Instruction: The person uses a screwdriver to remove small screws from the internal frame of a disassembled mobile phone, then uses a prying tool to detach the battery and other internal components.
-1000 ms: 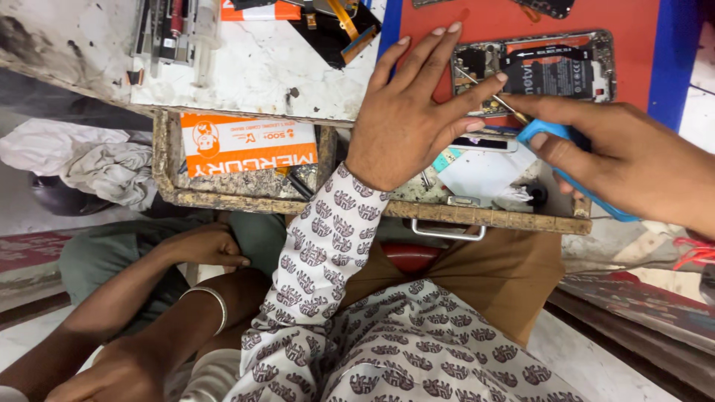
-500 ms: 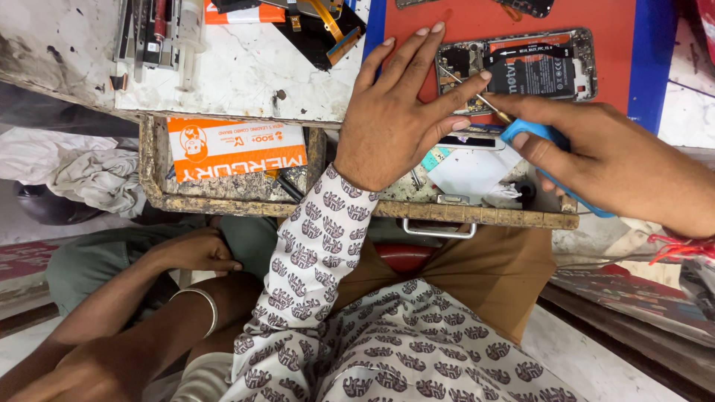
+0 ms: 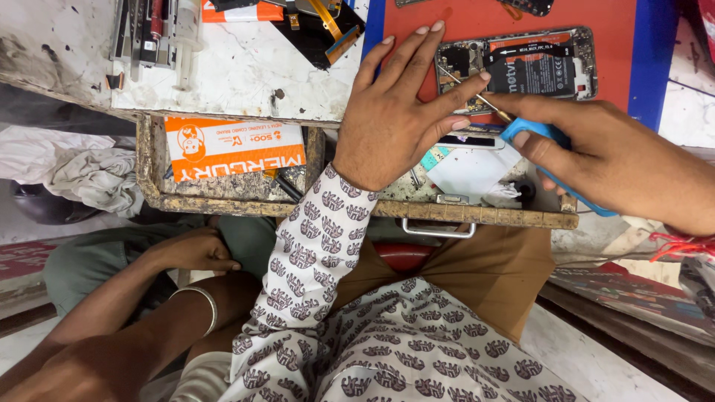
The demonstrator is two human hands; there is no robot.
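An orange-and-white carton (image 3: 234,147) lies in the open metal drawer (image 3: 477,216) under the chipped white bench top (image 3: 223,74). Pens and tools (image 3: 145,30) sit at the bench's far edge — a crumpled grey cloth (image 3: 82,167) lies lower left. Beside it, another person's forearm with a bangle (image 3: 205,309) — resting on a knee.

A worn white workbench (image 3: 223,67) is seen across the upper frame, with a rusty open drawer (image 3: 223,195) set below it. Pale floor (image 3: 588,365) is shown at the lower right.
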